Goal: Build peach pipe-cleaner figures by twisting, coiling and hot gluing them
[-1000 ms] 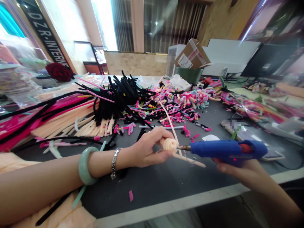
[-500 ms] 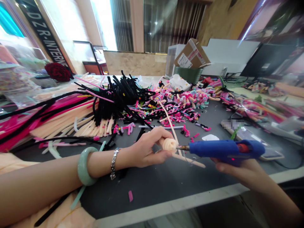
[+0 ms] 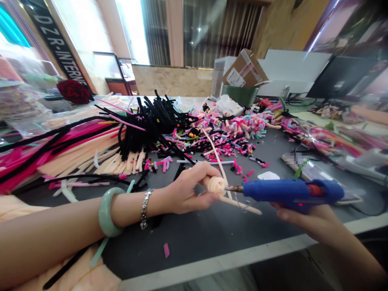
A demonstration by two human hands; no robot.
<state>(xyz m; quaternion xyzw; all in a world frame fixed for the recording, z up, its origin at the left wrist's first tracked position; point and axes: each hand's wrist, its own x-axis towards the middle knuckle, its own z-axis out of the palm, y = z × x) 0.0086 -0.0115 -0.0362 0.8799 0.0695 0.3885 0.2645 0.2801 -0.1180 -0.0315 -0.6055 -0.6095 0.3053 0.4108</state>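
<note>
My left hand (image 3: 194, 190) pinches a small cream coil of pipe cleaner (image 3: 216, 185) between thumb and fingers, above the dark grey table. A loose cream stem (image 3: 242, 205) sticks out from beneath the coil toward the right. Wrapped round the handle of a blue hot glue gun (image 3: 279, 191) is my right hand (image 3: 306, 218), mostly hidden below the gun's body. The gun's metal nozzle (image 3: 235, 188) points left and lies at the right side of the coil; whether it touches cannot be told. A red light glows on the gun.
Behind my hands lies a heap of short coloured pipe cleaner pieces (image 3: 209, 141). Bundles of black stems (image 3: 157, 117) and cream stems (image 3: 87, 155) lie to the left. A phone (image 3: 321, 176) is behind the gun. One pink scrap (image 3: 166, 250) lies near the table's front edge (image 3: 212, 266).
The glue gun and my right hand have shifted slightly to the right. My left hand and the coil look the same.
</note>
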